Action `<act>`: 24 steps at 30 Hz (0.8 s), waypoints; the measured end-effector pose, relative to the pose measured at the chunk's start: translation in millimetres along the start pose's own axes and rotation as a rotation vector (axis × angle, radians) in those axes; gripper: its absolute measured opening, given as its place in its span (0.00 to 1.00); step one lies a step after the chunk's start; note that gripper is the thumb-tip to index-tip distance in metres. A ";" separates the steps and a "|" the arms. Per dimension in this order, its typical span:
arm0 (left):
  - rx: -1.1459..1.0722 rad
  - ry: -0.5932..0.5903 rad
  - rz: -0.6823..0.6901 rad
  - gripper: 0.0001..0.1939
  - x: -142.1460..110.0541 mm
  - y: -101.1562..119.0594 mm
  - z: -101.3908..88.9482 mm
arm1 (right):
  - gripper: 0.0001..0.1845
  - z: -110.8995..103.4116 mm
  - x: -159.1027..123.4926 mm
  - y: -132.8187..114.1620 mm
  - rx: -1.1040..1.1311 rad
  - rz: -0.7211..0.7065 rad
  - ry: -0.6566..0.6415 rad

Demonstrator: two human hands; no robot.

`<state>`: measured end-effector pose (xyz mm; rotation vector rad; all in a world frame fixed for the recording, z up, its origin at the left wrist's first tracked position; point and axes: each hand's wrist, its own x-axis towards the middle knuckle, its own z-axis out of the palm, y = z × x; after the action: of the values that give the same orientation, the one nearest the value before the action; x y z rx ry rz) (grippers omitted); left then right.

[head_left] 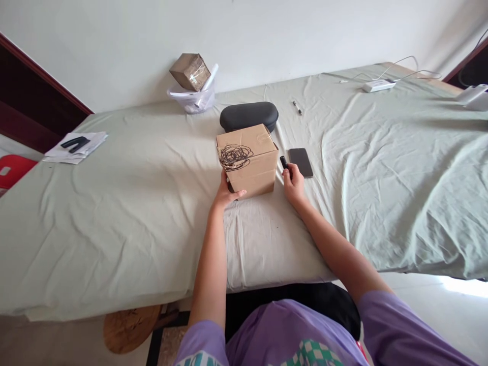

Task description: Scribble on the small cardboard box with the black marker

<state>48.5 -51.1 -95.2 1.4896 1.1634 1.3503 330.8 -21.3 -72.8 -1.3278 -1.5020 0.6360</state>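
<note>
Head view | worktop (445,88): creased pale-green cloth (125,218), white wall (285,40) behind, pale floor (430,300) and wooden stool (131,330) below | box (254,175): mid-worktop, before black case (249,115) | left hand (227,191): gripping box's near-left corner | right hand (294,185): closed round black cylinder (283,161), beside phone (301,162)

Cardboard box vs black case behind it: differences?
The box is brown and sharp-cornered; the case is black and rounded. The box stands taller than the case. The left hand grips the box; the case lies untouched. Both appear to rest on the cloth.
</note>
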 end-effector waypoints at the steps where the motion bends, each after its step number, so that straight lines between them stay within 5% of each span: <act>1: 0.000 -0.006 -0.001 0.69 0.2 -0.2 -0.5 | 0.20 -0.8 -0.8 -1.3 -0.011 -0.012 -0.006; 24: 0.013 -0.005 0.018 0.69 -5.4 0.9 1.9 | 0.20 -7.3 -4.7 -4.7 -0.182 0.026 -0.057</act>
<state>50.5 -56.6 -95.9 1.5157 1.1603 1.3528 335.0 -28.6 -67.5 -1.4804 -1.6217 0.5678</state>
